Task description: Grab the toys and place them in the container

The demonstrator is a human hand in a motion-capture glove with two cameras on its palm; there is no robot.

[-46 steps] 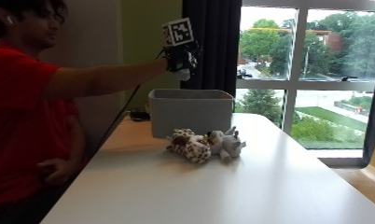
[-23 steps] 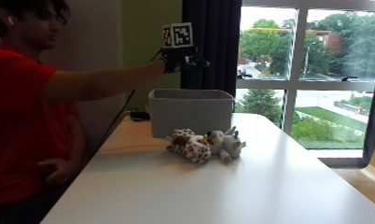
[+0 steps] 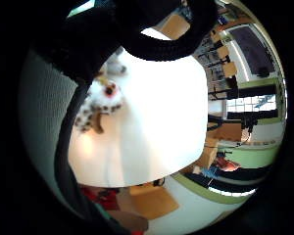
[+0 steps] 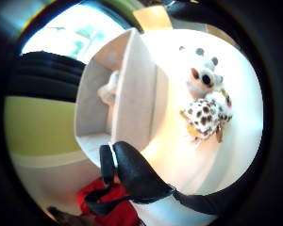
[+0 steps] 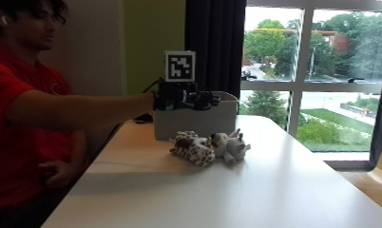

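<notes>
We see the gloved right hand (image 5: 181,100) held empty above the grey container (image 5: 194,118), fingers loosely relaxed. Inside the container below it lies one pale toy (image 4: 108,89). Beyond the container, on the white table (image 5: 242,190), two more remain: a spotted plush (image 5: 192,147) touching a white plush (image 5: 230,145).

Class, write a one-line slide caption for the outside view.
A gloved hand hovers in front of the bin, two plush toys still on the table.

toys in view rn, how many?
3. A spotted toy and a white toy lie side by side on the table before the container; another pale toy lies inside. More may be hidden.
</notes>
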